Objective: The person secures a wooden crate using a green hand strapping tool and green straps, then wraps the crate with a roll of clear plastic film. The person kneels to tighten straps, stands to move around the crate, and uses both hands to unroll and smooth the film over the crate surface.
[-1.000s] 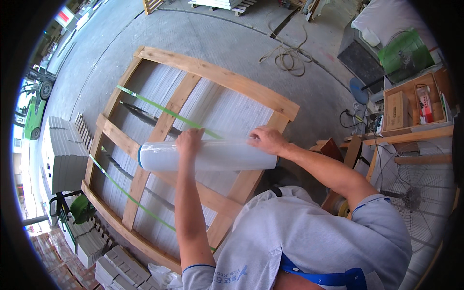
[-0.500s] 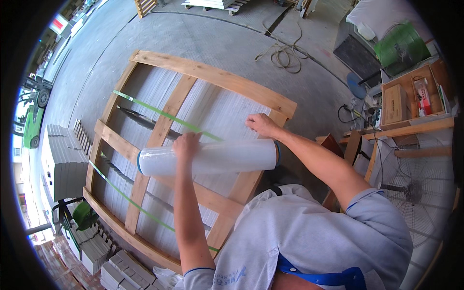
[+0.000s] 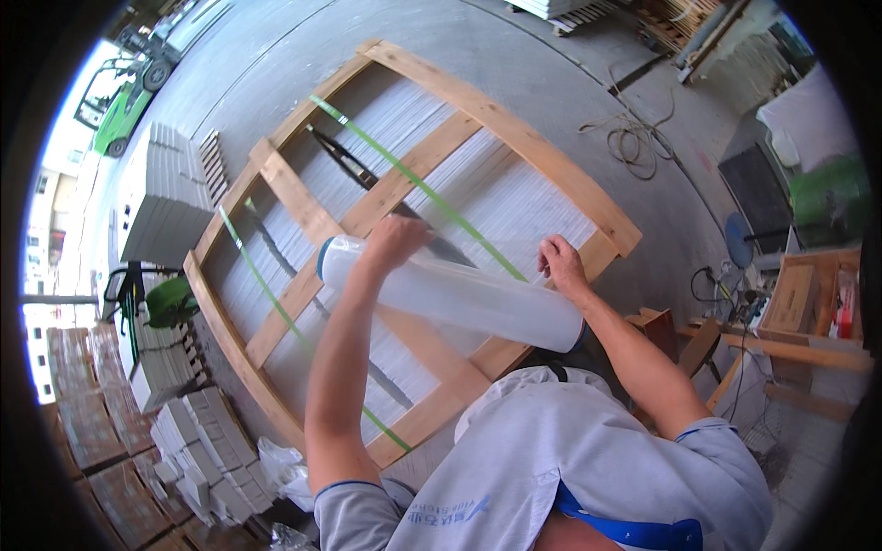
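Note:
A wide roll of clear stretch film (image 3: 459,298) lies at a slant in front of my body, over the near part of a wooden crate (image 3: 501,151). My left hand (image 3: 400,241) is closed at the roll's far side, near its left end. Beyond the roll, towards its right end, my right hand (image 3: 562,264) has its fingers curled together. What either hand pinches, if anything, is too fine to make out. Inside the crate's slatted frame stand tightly packed pale slabs (image 3: 413,101). Green straps (image 3: 423,184) run across the slats.
Grey-white stacked slabs (image 3: 165,193) and wrapped cartons (image 3: 87,395) stand at left, with a green forklift (image 3: 124,106) beyond. A coiled hose (image 3: 634,147) lies on the floor. At right are a wooden workbench (image 3: 799,344) and a green drum (image 3: 831,197).
My view has turned, so the crate sits further right and higher. The roll now slants down to the right. My left hand has shifted along it, and my right fingers have curled downward.

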{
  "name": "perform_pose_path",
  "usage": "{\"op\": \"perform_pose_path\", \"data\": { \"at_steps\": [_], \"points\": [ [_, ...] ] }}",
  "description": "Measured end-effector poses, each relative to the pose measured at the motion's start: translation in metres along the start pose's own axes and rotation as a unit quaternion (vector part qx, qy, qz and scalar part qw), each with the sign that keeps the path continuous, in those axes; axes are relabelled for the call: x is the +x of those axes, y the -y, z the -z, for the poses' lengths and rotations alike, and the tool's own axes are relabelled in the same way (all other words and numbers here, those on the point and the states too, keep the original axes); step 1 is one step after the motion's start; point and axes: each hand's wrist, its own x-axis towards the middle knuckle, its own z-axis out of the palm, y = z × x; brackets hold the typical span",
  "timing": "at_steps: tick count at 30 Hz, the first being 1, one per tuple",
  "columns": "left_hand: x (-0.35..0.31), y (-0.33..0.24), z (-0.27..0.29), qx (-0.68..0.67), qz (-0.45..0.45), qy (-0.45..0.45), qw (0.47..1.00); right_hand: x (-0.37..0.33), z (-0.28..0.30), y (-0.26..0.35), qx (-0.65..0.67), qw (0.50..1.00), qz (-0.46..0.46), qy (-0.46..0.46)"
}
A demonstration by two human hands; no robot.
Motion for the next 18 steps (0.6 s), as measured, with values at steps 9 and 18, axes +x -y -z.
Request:
{"op": "perform_pose_path", "data": {
  "at_steps": [9,18],
  "points": [
    [-0.013,0.030,0.001,-0.060,0.081,-0.015,0.995,-0.018,-0.015,0.008,0.199,0.980,-0.024,-0.023],
    [-0.069,-0.038,0.030,-0.267,0.108,-0.166,0.943,-0.063,-0.012,0.068,0.292,0.952,-0.032,0.087]
  ]
}}
